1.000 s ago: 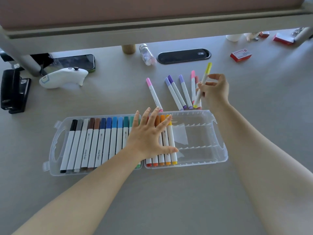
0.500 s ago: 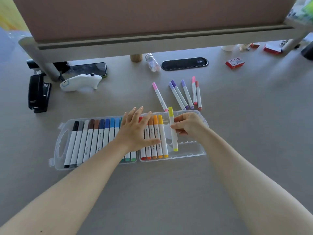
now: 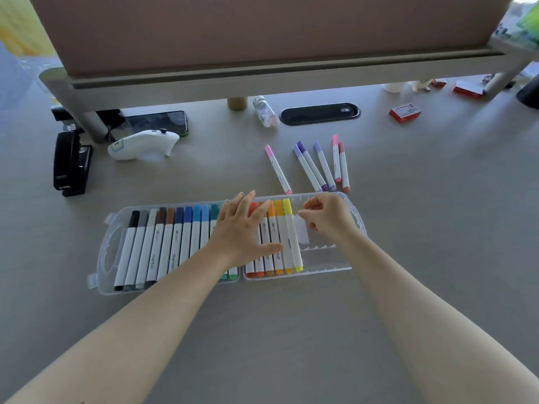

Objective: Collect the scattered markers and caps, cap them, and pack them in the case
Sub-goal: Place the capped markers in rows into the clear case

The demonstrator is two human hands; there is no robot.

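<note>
Both forearms are bare up to the frame edge, with no sleeve visible. The left hand (image 3: 243,231) and the right hand (image 3: 329,218) wear nothing.

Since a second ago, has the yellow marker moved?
Yes. The yellow marker went from the table behind the case into it, beside the orange markers.
</note>
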